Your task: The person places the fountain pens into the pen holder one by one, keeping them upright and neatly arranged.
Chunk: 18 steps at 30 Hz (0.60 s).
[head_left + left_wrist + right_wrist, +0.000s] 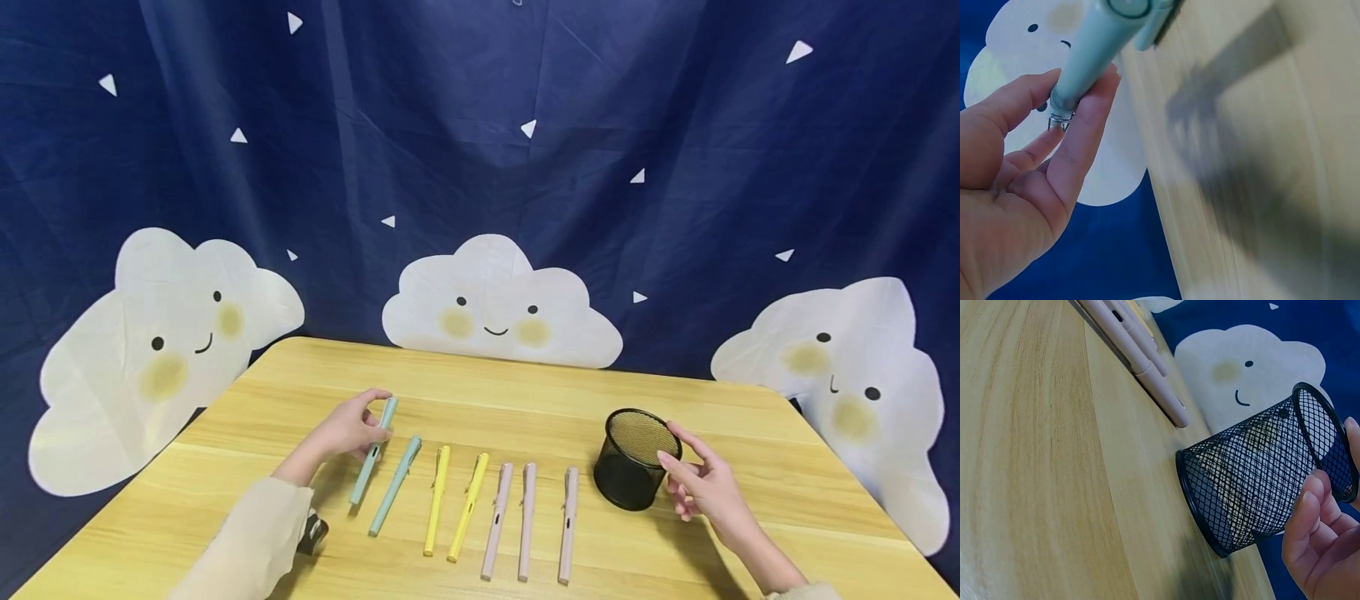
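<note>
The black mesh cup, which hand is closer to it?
Right. The right hand is at the black mesh cup, gripping it near the top. The left hand is well away to the left, holding a light green pen.

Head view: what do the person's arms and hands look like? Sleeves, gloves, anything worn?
The left hand and right hand are bare, with no gloves or rings visible. The left sleeve is plain cream and loose; only a cream edge of the right sleeve shows. A small black object shows beside the left cuff; its fastening is hidden.
</note>
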Tool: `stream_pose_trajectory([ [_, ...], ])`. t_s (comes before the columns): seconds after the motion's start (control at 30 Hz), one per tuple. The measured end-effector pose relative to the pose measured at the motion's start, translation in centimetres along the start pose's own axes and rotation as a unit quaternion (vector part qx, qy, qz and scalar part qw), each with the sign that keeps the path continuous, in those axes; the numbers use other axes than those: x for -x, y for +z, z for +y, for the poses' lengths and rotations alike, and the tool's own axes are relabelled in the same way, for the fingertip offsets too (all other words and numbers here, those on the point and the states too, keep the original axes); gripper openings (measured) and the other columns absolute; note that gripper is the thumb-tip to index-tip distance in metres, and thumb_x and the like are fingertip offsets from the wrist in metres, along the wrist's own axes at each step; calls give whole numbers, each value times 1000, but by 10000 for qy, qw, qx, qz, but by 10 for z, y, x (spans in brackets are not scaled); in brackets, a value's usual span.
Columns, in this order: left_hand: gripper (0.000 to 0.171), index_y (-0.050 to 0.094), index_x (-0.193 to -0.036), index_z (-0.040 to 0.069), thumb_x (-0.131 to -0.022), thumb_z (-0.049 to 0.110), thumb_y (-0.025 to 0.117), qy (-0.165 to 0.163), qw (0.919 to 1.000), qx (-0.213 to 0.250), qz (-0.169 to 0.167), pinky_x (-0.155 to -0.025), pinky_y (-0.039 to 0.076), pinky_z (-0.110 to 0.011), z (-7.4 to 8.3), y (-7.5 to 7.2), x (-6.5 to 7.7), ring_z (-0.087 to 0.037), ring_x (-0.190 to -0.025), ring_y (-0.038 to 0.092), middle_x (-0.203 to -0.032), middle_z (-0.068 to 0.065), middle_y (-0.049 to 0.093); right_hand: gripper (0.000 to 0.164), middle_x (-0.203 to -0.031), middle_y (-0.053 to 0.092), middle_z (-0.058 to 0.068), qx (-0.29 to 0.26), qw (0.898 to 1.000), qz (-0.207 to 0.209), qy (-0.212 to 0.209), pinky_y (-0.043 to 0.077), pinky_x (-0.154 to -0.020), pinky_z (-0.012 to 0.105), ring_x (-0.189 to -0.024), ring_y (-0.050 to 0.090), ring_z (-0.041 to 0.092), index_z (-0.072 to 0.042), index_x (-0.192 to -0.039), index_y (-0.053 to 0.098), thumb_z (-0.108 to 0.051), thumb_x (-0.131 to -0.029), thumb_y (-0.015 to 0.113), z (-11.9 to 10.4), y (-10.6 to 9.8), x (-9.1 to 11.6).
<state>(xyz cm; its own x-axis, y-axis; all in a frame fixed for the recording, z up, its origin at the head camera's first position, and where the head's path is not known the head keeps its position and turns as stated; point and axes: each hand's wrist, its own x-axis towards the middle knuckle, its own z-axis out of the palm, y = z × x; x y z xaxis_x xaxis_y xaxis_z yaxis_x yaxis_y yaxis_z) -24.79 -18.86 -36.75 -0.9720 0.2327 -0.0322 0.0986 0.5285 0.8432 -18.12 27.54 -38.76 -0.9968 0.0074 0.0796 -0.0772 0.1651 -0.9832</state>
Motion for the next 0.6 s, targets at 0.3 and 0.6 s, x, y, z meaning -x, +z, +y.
stream_pose_trajectory([
  [0.3, 64, 33, -135, 1, -78, -4, 62, 147, 9997, 180, -106, -46, 52, -37, 3, 4, -1, -17, -49, 50, -67, -9, 46, 45, -55, 51, 2, -12, 10000, -4, -49, 39, -34, 22, -38, 44, 11, -26, -132, 37, -13, -91, 52, 1, 0, 0],
  [0.6, 61, 34, -136, 5, -82, -3, 59, 187, 9980, 577, -172, -50, 51, -42, 10, 8, 1, -26, -55, 60, -72, -9, 43, 44, -55, 51, 2, -61, 9999, -42, -100, 40, -34, 22, -38, 44, 11, -28, -130, 38, -12, -91, 51, 2, -1, 0],
])
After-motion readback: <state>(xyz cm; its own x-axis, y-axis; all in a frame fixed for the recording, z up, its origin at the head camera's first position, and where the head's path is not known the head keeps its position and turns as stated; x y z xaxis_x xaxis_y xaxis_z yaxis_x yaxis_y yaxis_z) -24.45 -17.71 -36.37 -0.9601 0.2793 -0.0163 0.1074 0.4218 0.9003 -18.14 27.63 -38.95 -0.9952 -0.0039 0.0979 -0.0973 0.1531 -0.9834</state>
